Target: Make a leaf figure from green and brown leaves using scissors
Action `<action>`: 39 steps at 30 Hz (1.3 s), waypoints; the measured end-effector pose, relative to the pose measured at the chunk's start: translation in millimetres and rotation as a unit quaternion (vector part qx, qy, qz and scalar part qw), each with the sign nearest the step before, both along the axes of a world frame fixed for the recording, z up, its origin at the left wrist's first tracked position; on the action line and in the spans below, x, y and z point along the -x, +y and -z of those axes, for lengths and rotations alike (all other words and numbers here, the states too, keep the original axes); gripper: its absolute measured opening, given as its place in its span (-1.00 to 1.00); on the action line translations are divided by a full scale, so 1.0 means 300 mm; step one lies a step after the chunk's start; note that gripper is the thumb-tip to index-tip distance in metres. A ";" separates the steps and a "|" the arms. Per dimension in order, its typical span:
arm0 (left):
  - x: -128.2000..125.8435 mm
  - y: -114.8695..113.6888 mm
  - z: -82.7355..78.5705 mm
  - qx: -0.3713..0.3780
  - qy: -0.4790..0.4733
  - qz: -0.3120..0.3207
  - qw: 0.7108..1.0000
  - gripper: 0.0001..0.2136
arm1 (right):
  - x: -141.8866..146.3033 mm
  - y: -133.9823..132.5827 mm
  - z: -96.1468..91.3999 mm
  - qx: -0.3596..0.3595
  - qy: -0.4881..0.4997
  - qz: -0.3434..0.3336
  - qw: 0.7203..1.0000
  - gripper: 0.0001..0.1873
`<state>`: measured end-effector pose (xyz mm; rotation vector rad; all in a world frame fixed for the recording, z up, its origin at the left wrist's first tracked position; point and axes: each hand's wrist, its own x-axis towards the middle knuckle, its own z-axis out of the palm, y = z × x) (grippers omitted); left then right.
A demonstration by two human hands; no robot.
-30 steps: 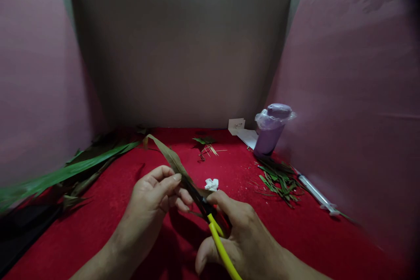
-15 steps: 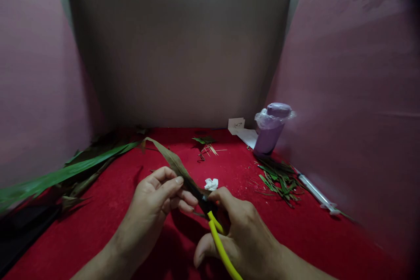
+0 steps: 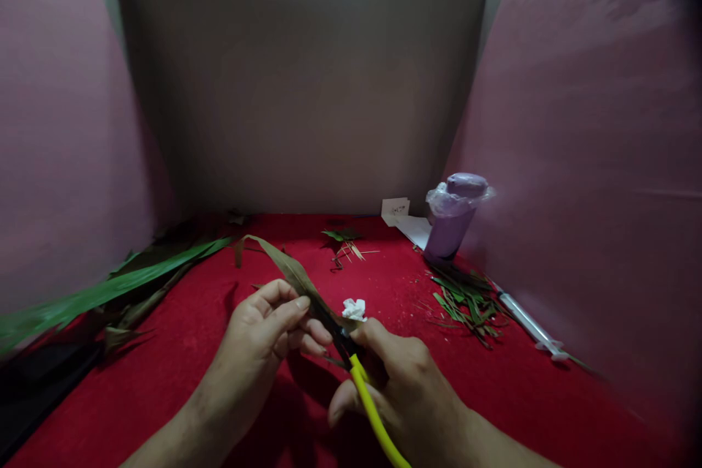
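My left hand [image 3: 263, 340] pinches a long dry brownish leaf [image 3: 288, 269] that sticks up and away to the left. My right hand [image 3: 403, 387] grips yellow-handled scissors [image 3: 367, 402]. Their dark blades lie against the leaf just beyond my left fingertips. Both hands hover low over the red cloth [image 3: 548, 402].
Long green leaves [image 3: 99, 292] lie piled at the left. A crumpled white scrap [image 3: 354, 308] sits just past my hands. At the right are leaf cuttings [image 3: 466, 300], a syringe [image 3: 529, 323], a lilac cup wrapped in plastic [image 3: 453, 223] and white paper [image 3: 406, 218]. Pink and grey walls enclose the space.
The leaf tip has dipped slightly lower and my hands have shifted a little closer together; the scissors stay at the leaf.
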<state>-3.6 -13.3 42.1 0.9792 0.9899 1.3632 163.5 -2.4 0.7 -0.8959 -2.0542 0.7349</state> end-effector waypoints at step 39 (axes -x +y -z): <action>0.005 0.000 0.012 -0.030 0.034 0.006 0.999 -0.93 | 0.006 -0.010 -0.032 -0.054 -0.034 0.054 0.996 -0.40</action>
